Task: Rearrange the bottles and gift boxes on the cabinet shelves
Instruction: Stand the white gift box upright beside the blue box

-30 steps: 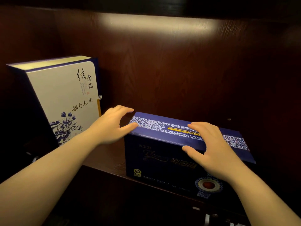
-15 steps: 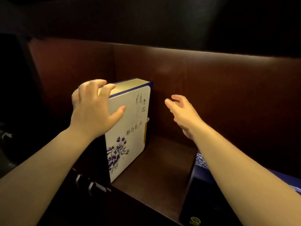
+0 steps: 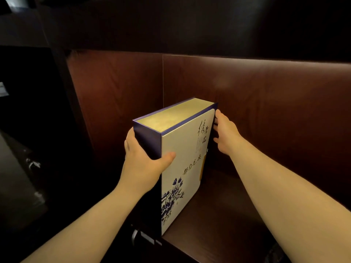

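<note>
A tall cream gift box point(image 3: 182, 168) with blue flower print, black calligraphy and dark blue edges stands upright on the dark wooden shelf point(image 3: 214, 215), near its left front corner. My left hand point(image 3: 142, 164) grips the box's left blue spine, thumb across the cream front. My right hand point(image 3: 226, 133) presses against the box's upper right edge, fingers behind it. The dark blue gift box seen before is out of view.
The compartment's brown left wall point(image 3: 117, 103) and back panel point(image 3: 266, 111) close in behind the box. The shelf above point(image 3: 190, 25) hangs overhead. Metal handles point(image 3: 144, 238) show below the shelf's front edge. Darkness lies to the left.
Both hands left the dark blue box, swung left and took hold of the cream box. The view followed left, so the blue box dropped out of sight.
</note>
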